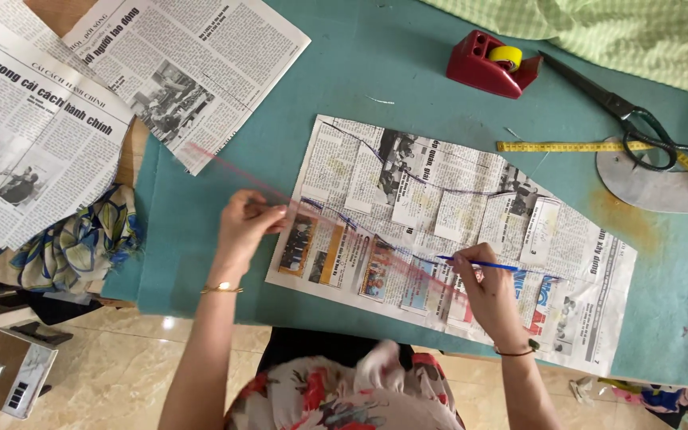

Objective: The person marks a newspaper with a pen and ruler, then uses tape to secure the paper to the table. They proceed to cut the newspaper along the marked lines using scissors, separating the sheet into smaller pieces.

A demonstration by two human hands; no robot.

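Here the left hand (242, 227) presses a clear pinkish ruler (320, 219) flat on a cut newspaper sheet (455, 231), fingers closed on its edge. The right hand (483, 291) pinches a blue pen (479, 263), tip at the ruler. The sheet lies on a teal mat (408, 64); scissors (623, 107), a yellow measuring tape (567, 146) and a red tape dispenser (491, 64) sit far right.

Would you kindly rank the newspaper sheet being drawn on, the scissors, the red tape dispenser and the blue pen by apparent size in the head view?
1. Newspaper sheet, by far the largest.
2. Scissors.
3. Red tape dispenser and blue pen: similar; the pen is longer but much thinner, and partly hidden by the right hand.
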